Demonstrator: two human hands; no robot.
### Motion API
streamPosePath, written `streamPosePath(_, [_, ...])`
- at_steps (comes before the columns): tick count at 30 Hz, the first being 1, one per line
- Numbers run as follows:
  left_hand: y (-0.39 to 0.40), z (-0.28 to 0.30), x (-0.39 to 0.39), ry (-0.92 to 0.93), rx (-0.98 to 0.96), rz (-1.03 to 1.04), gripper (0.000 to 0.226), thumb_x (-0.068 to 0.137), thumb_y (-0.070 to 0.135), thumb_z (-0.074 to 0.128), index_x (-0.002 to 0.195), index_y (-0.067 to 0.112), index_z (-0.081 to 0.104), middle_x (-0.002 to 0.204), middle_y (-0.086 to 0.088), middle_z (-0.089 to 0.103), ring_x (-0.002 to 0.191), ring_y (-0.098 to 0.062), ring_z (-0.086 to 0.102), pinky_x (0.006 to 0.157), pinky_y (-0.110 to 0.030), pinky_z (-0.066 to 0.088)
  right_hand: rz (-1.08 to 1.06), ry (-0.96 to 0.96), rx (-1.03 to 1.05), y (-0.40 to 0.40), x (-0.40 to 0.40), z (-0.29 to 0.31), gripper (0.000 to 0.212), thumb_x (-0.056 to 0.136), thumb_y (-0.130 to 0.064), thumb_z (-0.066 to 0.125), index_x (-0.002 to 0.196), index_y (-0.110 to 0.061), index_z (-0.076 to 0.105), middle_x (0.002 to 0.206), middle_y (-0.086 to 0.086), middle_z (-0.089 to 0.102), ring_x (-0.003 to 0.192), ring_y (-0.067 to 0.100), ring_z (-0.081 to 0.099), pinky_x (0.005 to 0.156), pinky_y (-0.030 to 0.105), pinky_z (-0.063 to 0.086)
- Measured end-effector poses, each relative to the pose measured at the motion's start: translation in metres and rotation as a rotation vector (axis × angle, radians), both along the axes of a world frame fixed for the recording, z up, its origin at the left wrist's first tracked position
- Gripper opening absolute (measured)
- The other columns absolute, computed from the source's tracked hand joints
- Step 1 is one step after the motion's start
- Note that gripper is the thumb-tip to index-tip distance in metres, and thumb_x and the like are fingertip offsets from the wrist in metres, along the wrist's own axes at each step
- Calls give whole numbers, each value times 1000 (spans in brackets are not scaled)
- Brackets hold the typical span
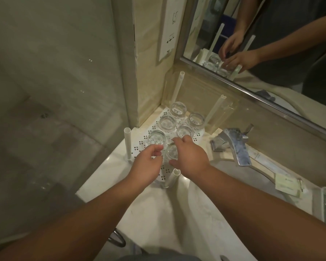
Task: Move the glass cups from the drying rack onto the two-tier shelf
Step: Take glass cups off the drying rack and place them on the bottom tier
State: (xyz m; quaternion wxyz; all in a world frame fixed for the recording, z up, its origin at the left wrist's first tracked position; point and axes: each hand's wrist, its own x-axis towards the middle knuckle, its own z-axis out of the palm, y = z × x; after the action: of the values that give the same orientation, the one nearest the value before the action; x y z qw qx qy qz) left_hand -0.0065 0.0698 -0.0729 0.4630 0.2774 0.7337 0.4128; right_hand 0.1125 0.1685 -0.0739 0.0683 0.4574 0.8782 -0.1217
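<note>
— On the white perforated tray in the corner of the desk: six glass cups, clustered close, some nearly touching. Nearest cup held between both hands.

— State of each hand?

— Right hand curled round the nearest cup, thumb on the near side, fingers over the far rim. Left hand curled just beside the same cup, fingertips at its wall; actual contact hard to tell, nothing plainly gripped.

— Handling?

— Probably light, rigid, smooth; slippery if wet, and brittle. Likely to chip against a neighbour or the white posts standing at the tray's corners.

— Best place to take hold?

— Round the side wall, thumb opposite fingers, not by the rim alone. Straight up first, clear of the other cups and the near post, then across.

— Anything else close by?

— Metal tap to the right, mirror behind. Worth avoiding both.
</note>
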Motion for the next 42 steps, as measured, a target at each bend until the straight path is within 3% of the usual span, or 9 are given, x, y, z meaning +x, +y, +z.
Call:
streamPosePath(7, [0,5,2,-134,-26,73,31,96,12,49,119,27,64,102,6,66,85,-13,66,70,-24,46,-56,50,-72,2,0,10,68,72,-42,79,131,-25,50,124,4,46,89,27,64,75,36,55])
streamPosePath(15, [-7,25,7,-371,-42,200,20,94,13,57,106,27,66,107,-3,68,82,-19,68,69,-33,52,-78,210,15,1,7,61,67,67,-45,80,125,-28,54,121,-1,50,94,20,61,71,28,45])
streamPosePath(21, [-6,56,6,-811,-106,341,14,94,20,60,105,13,63,96,-7,69,77,-26,66,66,-36,49,-49,323,175,-10,9,109,65,66,-46,80,123,-32,53,112,-8,46,88,18,60,70,30,47])
streamPosePath(26, [7,84,-9,-885,-173,184,47,91,49,58,116,9,58,102,-16,69,86,-35,66,76,-39,51,71,356,320,-28,9,133,62,68,-43,80,122,-31,51,110,-8,45,73,18,57,58,32,50])
streamPosePath(32, [11,111,-17,-1023,-189,102,73,77,77,59,100,8,67,75,-7,66,61,-28,65,64,-30,52,182,397,391,-43,10,145,64,69,-36,81,125,-26,52,112,-3,47,70,19,57,49,35,51])
streamPosePath(35, [8,120,-15,-1050,-231,79,80,71,82,61,91,5,66,68,-8,65,55,-26,64,63,-28,52,223,406,419,-49,11,147,63,68,-36,81,124,-23,55,112,0,49,65,17,54,46,27,41])
streamPosePath(38, [5,123,-14,-1063,-241,65,83,69,82,64,94,4,65,68,-11,67,53,-25,64,63,-27,53,218,395,421,-54,12,147,61,69,-35,81,124,-23,55,113,-1,48,61,15,49,45,24,34])
streamPosePath(41, [4,122,-14,-1081,-234,73,87,69,76,69,105,-2,66,79,-16,72,64,-30,71,64,-37,60,206,406,362,-58,14,147,63,71,-41,79,126,-29,51,118,-5,44,66,15,55,47,28,44])
streamPosePath(42, [5,121,-15,-1088,-228,78,85,70,74,70,100,-5,71,82,-16,73,67,-31,72,62,-40,60,193,421,324,-59,15,146,64,71,-43,79,127,-33,48,119,-8,42,70,14,57,51,31,49])
